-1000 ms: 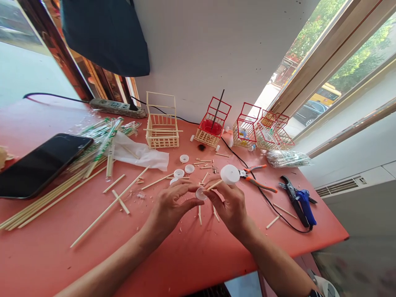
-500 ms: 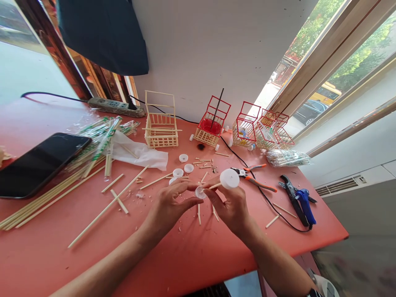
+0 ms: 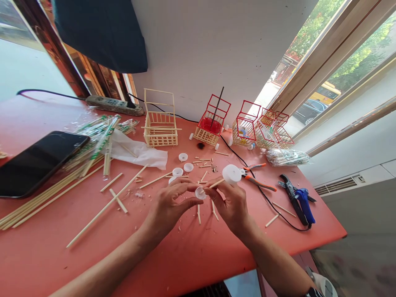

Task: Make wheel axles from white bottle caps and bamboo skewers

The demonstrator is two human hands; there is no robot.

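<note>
Over the front of the table, my left hand (image 3: pixel 173 198) pinches a small white bottle cap (image 3: pixel 200 193) by its rim. My right hand (image 3: pixel 230 202) holds a short wooden stick (image 3: pixel 214 185) between thumb and fingers. The stick's left end meets the inside of that cap. On its other end sits a second white cap (image 3: pixel 232 173), above my right knuckles. Several loose white caps, one of them a cap (image 3: pixel 188 167) lying open side up, rest just beyond my hands. Short cut sticks (image 3: pixel 199 214) lie beneath them.
A plain stick cart frame (image 3: pixel 160 136) and a red-trimmed cart (image 3: pixel 208 131) with caps as wheels stand by the wall. Pliers (image 3: pixel 258 182) and a blue glue gun (image 3: pixel 305 204) lie right. Left are a phone (image 3: pixel 43 161), long sticks (image 3: pixel 40 201) and a power strip (image 3: pixel 113 106).
The cap on the stick's right end has tilted and shifted slightly right, showing more of its side. The cap in my left hand has turned its opening more toward me.
</note>
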